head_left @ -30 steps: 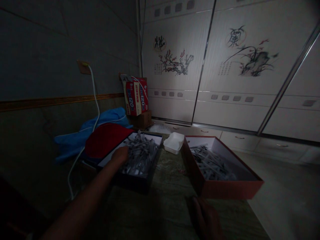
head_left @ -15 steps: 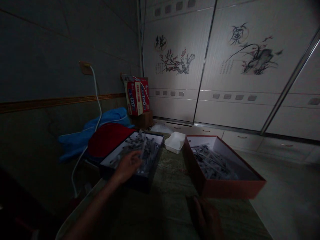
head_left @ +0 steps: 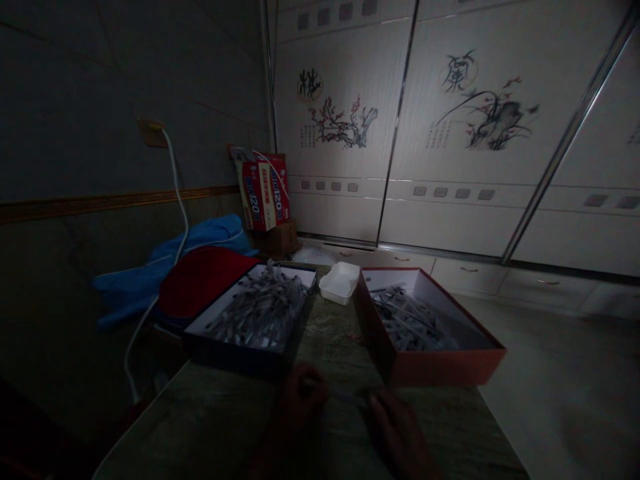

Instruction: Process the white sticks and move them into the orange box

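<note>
Over the near part of the table, my left hand (head_left: 300,395) is closed in a pinch on one end of a thin, pale translucent stick (head_left: 347,398). The stick lies level, pointing to the right. At its other end is my right hand (head_left: 397,423), fingers closed together; shadow hides what they grip. Just beyond my left hand, a dark blue box (head_left: 230,358) holds many similar thin translucent sticks (head_left: 260,310) with dark tips. To the right, a red-brown box (head_left: 445,368) holds more such sticks (head_left: 407,320).
A small white tray (head_left: 340,283) stands between the boxes on the greenish marbled table (head_left: 325,333). Left of it are a red round item (head_left: 200,280), blue cloth (head_left: 195,240) and a hanging white cable (head_left: 180,193). A red carton (head_left: 265,193) stands before the white cabinet doors.
My left hand has come out of the dark blue box toward me, bringing a thin stick to my right hand. The view has shifted slightly right.
</note>
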### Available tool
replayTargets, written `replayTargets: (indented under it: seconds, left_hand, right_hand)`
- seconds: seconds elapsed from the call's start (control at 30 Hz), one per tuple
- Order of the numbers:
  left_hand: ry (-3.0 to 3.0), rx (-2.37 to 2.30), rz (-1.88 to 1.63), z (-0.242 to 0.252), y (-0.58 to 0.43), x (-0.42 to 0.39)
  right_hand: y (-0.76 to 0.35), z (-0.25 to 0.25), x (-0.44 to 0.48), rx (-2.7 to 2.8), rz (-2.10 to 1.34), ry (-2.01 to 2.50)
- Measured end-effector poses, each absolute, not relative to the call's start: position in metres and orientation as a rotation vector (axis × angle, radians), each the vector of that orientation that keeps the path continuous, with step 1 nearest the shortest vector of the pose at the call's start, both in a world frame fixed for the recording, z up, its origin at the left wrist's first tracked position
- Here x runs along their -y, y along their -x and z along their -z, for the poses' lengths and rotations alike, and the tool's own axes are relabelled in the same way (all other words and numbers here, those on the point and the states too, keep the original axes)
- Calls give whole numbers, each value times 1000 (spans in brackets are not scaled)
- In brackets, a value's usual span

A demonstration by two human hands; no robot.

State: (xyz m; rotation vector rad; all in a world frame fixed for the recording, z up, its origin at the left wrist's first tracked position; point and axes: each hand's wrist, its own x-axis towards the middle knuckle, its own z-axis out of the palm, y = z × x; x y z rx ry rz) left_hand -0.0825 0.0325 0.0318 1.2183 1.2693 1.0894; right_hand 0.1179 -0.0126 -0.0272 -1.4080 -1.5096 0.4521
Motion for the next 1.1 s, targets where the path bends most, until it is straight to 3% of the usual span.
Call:
replayTargets:
  seconds: [0.17, 1.1]
  left_hand:
    - [-902, -1112, -1316, -8, 61, -41]
    - [-779, -1050, -1315, 37, 39, -56]
  right_hand:
    - [-116, 15, 7, 1588, -591, 1377]
    - [-119, 17, 4, 1610, -676, 1374]
